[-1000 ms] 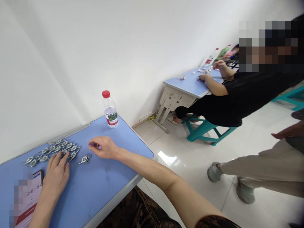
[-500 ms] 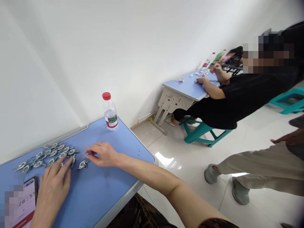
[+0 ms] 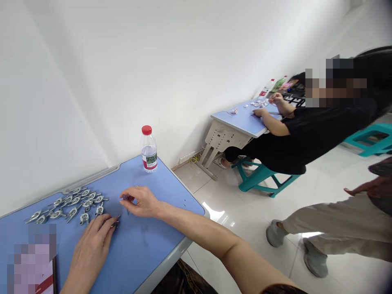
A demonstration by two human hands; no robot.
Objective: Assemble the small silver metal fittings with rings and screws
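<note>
On the blue desk (image 3: 147, 232), my left hand (image 3: 93, 241) curls its thumb and fingers around a small metal bracket (image 3: 115, 223); most of that part shows beyond the fingertips. My right hand (image 3: 142, 202) hovers just up and to the right, its thumb and forefinger pinched. Something small and dark shows at that pinch, too small to name. Several similar metal brackets, grey and roughly oval with rod-like ends, lie in a loose group left of my hands. One bracket (image 3: 99, 209) sits just above my left fingers, and another bracket (image 3: 84, 217) lies to its left.
A water bottle with a red cap (image 3: 149, 153) stands by the wall at the desk's far corner. A phone (image 3: 45, 281), partly blurred, lies at lower left. To the right, a person in black sits on a green stool (image 3: 257, 179) at another desk (image 3: 241, 118); someone else stands nearby.
My left hand has moved right from the group and closed on the separate metal bracket. My right hand keeps its pinch. The whole view has shifted slightly.
</note>
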